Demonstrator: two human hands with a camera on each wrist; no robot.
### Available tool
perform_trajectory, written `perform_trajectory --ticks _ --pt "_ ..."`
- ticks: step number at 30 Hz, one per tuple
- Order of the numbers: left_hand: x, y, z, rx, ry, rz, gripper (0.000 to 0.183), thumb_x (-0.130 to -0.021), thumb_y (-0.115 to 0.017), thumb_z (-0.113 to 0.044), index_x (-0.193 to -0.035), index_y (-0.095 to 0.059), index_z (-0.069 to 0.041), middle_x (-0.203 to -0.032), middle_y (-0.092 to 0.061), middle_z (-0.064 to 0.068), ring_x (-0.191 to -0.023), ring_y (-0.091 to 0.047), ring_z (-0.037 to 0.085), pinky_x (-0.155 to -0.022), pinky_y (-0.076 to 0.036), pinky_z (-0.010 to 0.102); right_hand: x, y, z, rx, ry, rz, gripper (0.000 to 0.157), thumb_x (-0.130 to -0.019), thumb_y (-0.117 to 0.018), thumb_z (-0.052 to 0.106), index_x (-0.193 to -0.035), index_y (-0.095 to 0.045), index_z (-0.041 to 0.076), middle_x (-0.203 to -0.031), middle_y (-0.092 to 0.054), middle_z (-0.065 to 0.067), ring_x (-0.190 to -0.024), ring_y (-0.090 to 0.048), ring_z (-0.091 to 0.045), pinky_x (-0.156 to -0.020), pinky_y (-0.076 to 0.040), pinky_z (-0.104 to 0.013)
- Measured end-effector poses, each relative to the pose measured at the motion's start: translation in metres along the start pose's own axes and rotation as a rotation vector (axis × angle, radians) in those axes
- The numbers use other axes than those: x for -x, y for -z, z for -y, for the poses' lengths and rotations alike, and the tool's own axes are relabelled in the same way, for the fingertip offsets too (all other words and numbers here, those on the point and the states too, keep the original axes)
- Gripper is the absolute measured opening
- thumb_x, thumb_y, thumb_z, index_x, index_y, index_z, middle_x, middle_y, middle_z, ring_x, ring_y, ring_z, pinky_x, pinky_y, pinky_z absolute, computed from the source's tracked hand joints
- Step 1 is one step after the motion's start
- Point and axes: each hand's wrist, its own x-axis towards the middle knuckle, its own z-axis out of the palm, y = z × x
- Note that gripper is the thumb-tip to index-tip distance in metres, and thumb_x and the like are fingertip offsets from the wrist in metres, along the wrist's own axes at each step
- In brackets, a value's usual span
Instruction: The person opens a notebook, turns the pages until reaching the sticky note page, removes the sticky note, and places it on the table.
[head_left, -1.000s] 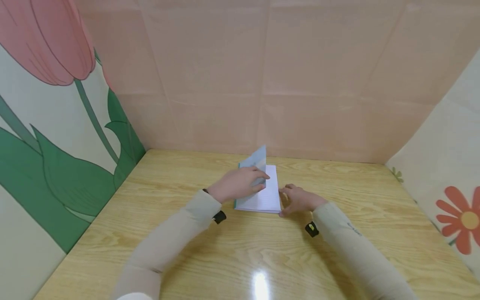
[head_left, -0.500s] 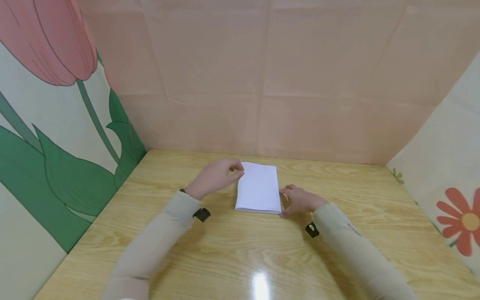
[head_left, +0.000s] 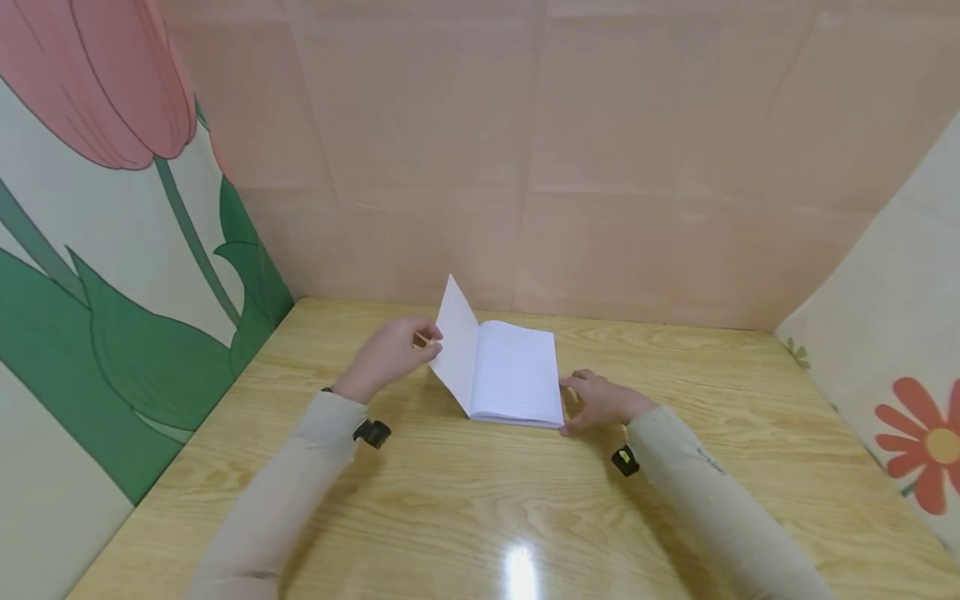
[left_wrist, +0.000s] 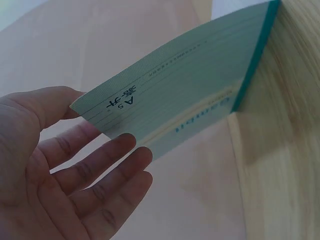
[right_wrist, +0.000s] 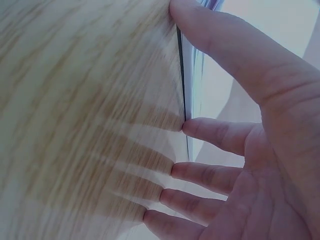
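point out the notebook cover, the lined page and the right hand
Cover (left_wrist: 185,82): left wrist view, middle of its printed outside
Page (head_left: 517,371): head view, middle of its lined face
Right hand (head_left: 602,401): head view, its upper side

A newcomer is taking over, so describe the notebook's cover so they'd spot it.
On the wood-grain table, toward its far edge, a notebook lies open against the right hand. Its cover is the leaf the left hand holds raised: pale green outside with printed lettering, unlike the white ruled pages.

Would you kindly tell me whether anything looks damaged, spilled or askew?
Nothing stands out beyond fold creases in the pink backdrop: the notebook lies on the table, the left hand holding its cover up, the right hand at its right edge.
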Motion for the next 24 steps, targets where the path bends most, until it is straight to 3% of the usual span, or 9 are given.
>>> perform_trajectory --ticks 5,17,24 --pt "0.005 0.002 0.017 -0.001 0.019 0.005 0.025 -0.093 -0.063 -0.025 -0.114 -0.066 -0.012 -0.117 -0.067 0.005 -0.103 -0.064 0.024 -0.085 -0.053 0.041 0.000 -0.001 -0.001 -0.001 -0.004 -0.001 0.094 -0.076 -0.080 0.042 -0.146 -0.035 -0.002 -0.151 -0.023 -0.032 -0.137 -0.026 -0.051 -0.106 -0.029 -0.065" --pt "0.014 -0.003 0.052 -0.049 0.133 0.127 0.032 -0.090 -0.069 -0.018 -0.119 -0.065 -0.006 -0.122 -0.064 0.012 -0.105 -0.062 0.028 -0.084 -0.052 0.040 0.001 0.001 0.000 0.020 -0.004 -0.011 0.092 -0.077 -0.079 0.043 -0.146 -0.036 0.000 -0.151 -0.026 -0.030 -0.136 -0.030 -0.049 -0.105 -0.032 -0.063" --pt "0.018 -0.012 0.070 -0.078 0.158 0.187 0.042 -0.088 -0.070 -0.018 -0.127 -0.060 -0.004 -0.130 -0.059 0.016 -0.115 -0.056 0.031 -0.097 -0.046 0.046 0.002 0.001 0.000 0.017 0.002 -0.012 0.091 -0.077 -0.079 0.041 -0.145 -0.037 -0.001 -0.150 -0.027 -0.030 -0.135 -0.031 -0.049 -0.105 -0.032 -0.062"
